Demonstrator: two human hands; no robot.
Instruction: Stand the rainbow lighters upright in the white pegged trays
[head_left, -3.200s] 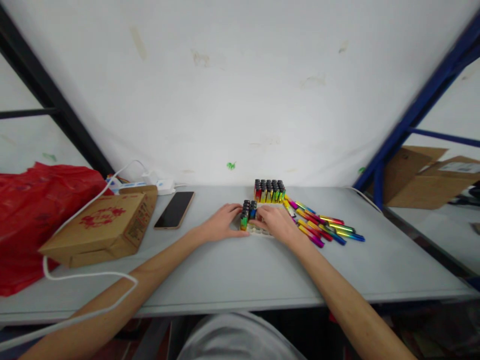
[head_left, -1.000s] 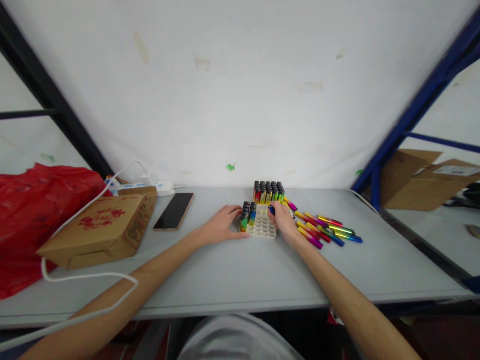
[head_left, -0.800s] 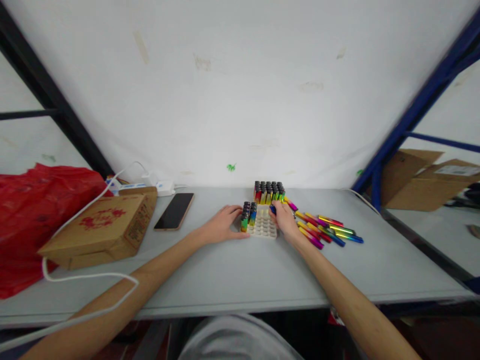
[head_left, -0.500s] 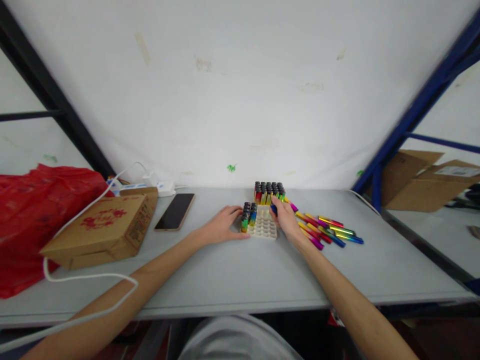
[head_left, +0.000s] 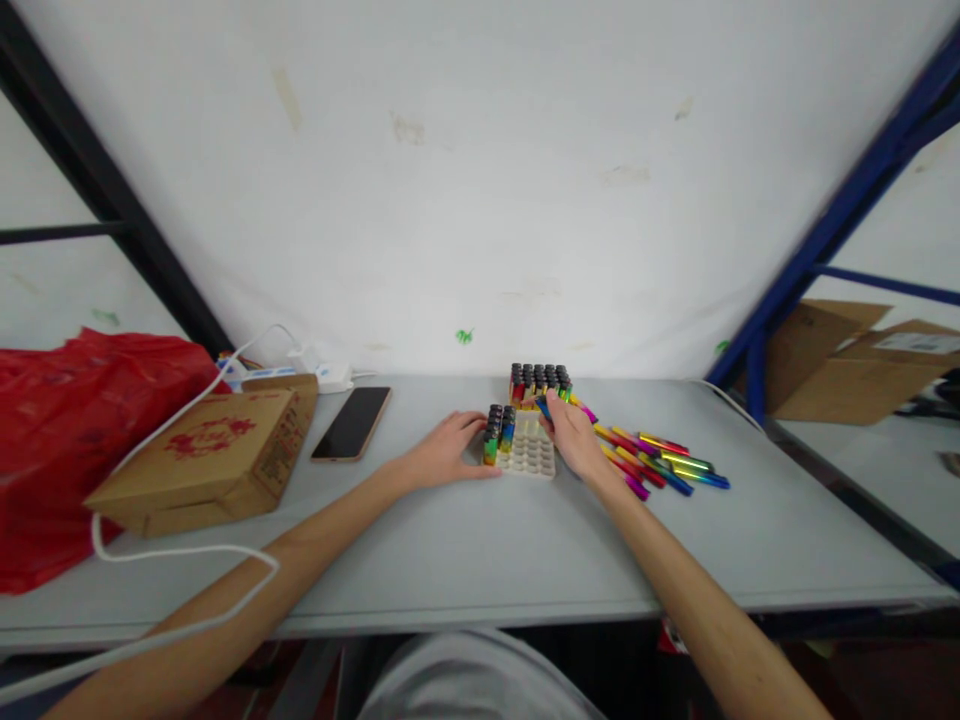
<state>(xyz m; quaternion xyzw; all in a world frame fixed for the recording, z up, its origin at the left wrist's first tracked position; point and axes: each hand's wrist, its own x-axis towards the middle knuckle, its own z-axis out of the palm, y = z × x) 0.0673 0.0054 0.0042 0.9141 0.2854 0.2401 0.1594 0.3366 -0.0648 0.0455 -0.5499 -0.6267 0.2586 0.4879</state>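
Note:
A white tray (head_left: 534, 460) with rows of small slots lies on the table. Several lighters with black tops (head_left: 492, 436) stand upright in its left-hand rows. My left hand (head_left: 448, 450) curves around the tray's left end, thumb at the front corner and fingers at the back. Over the tray's right side, my right hand (head_left: 571, 435) pinches a blue lighter (head_left: 542, 405), which is tilted and partly hidden by the fingers. Behind it stands a block of upright lighters (head_left: 540, 380). Loose shiny lighters (head_left: 652, 462) in many colours lie to the right of my right hand.
On the left are a phone (head_left: 352, 424), a cardboard box (head_left: 202, 450), a red plastic bag (head_left: 90, 430) and a white power strip (head_left: 330, 377). A white cable (head_left: 187, 552) crosses above my left forearm. The wall (head_left: 480, 200) rises behind the table.
The blue lighter in my right hand has tilted, and more of it shows beyond my fingertips. My left hand and the tray stay where they were.

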